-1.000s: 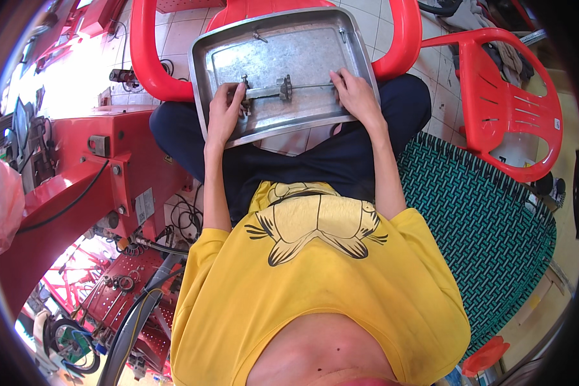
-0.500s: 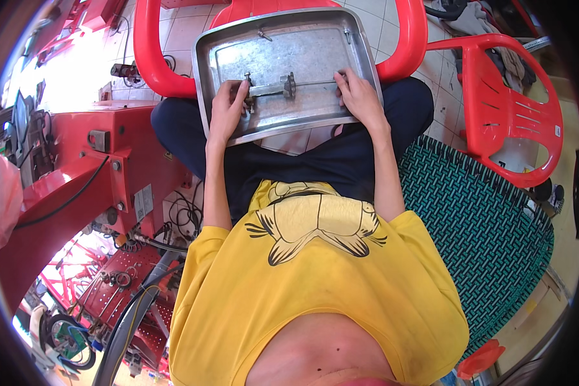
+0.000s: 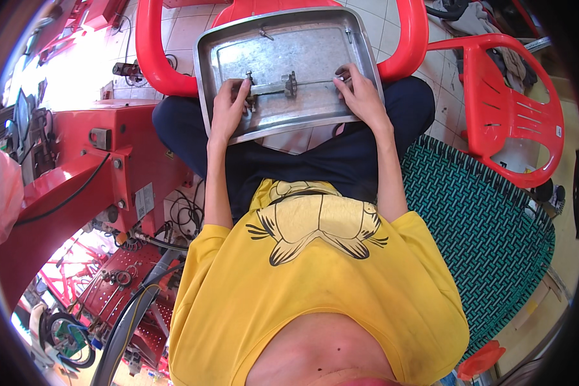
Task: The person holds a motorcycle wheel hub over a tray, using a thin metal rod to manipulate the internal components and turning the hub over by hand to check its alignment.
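A shallow metal tray (image 3: pixel 238 55) rests in front of me, its near edge over my lap. Inside lies a hub-like metal part (image 3: pixel 270 89) with a flange at each end, set crosswise. My left hand (image 3: pixel 228 109) is closed on the left end of this part, fingertips at the flange. From the right flange a thin metal rod (image 3: pixel 315 82) runs rightward. Its far end is pinched between the thumb and fingers of my right hand (image 3: pixel 365 100), which partly hide it.
Two small metal pieces, one a bolt-like piece (image 3: pixel 265 35), lie near the tray's far side. A red plastic chair (image 3: pixel 151 58) frames the tray. Another red chair (image 3: pixel 511 109) and a green woven seat (image 3: pixel 476 238) stand right. Red machinery (image 3: pixel 116 141) is close on my left.
My right fingers have shifted slightly at the rod's end, the thumb now showing more clearly against it. My left hand and the hub-like part stay nearly in place.
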### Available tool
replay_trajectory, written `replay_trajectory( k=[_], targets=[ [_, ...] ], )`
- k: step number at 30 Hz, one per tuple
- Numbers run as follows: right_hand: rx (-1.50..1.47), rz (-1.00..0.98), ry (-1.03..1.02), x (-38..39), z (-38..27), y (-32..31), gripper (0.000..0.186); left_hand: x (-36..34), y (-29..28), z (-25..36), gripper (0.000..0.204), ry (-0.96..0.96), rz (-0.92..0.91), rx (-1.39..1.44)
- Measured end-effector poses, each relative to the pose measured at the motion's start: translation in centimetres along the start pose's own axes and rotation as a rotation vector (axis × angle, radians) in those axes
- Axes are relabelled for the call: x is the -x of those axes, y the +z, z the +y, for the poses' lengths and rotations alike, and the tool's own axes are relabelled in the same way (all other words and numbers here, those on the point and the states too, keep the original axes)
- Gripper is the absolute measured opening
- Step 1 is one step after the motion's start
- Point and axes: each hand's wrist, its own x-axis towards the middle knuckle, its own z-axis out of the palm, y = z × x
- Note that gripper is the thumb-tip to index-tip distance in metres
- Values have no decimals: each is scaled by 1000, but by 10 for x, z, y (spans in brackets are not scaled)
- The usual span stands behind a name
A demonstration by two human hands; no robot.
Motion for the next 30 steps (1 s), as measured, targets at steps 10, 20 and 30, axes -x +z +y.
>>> replay_trajectory(
  k=[10,20,30],
  targets=[
    [113,-37,120,0,-3,1,32,1,1,0,38,39,3,-29],
    [92,-171,218,-3,-8,-6,29,8,-2,6,52,103,-60,-192],
    [-44,-133,43,3,0,-5,28,15,-4,14,59,150,-28,-181]
  ],
)
